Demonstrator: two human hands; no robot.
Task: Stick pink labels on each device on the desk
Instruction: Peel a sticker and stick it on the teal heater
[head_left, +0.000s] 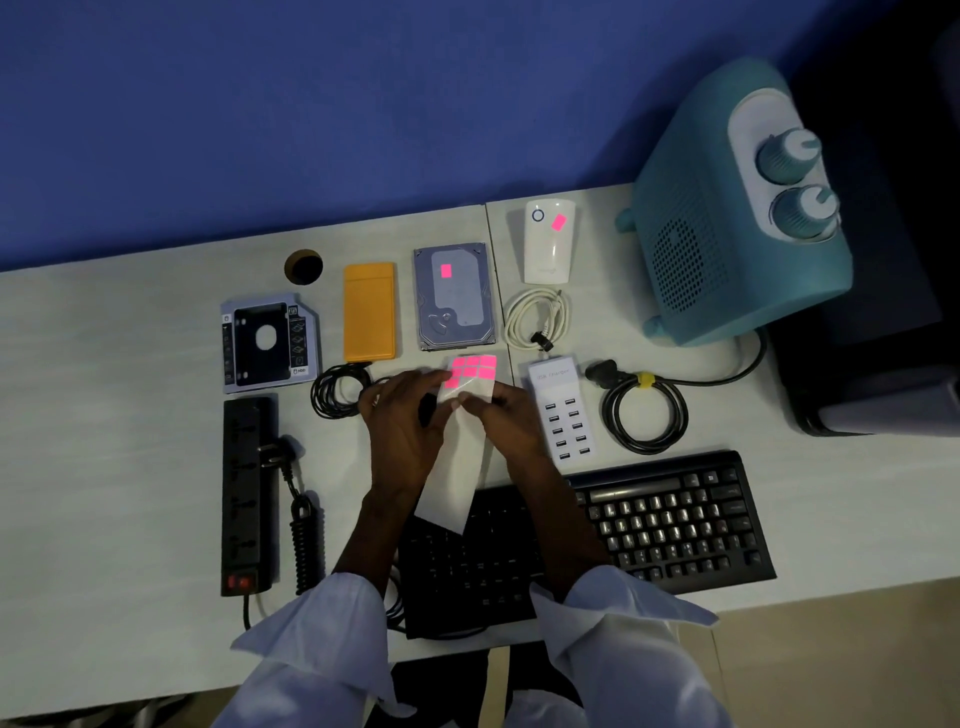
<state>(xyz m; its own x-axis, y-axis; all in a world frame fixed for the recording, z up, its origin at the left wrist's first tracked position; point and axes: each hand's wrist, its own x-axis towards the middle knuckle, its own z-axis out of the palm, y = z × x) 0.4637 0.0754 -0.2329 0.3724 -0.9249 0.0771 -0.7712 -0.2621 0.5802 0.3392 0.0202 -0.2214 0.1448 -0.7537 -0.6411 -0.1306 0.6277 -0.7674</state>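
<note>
Holding a white label sheet (460, 467) over the desk (130, 415), both hands are occupied. The left hand (402, 421) grips the sheet's left edge with curled fingers, and the right hand (501, 421) pinches it from the right, just below the pink labels (472, 370) clustered at the sheet's far end (exact count uncertain). One pink label (445, 270) sits on the hard drive (453, 296), and a second (559, 222) on the white plug-in unit (548, 241) to its right. No label shows on these items: the orange case (369, 312) (closed, contents cannot be told), the drive caddy (267, 343) to its left, the black power strip (248, 493) with one plug (275, 449) seated in a socket, the USB charger (561, 410) just right of the hands, the black keyboard (675, 514) beneath the forearms, and the teal heater (737, 208) at far right. A coiled white cable (537, 319) lies between the plug-in unit and the charger.
</note>
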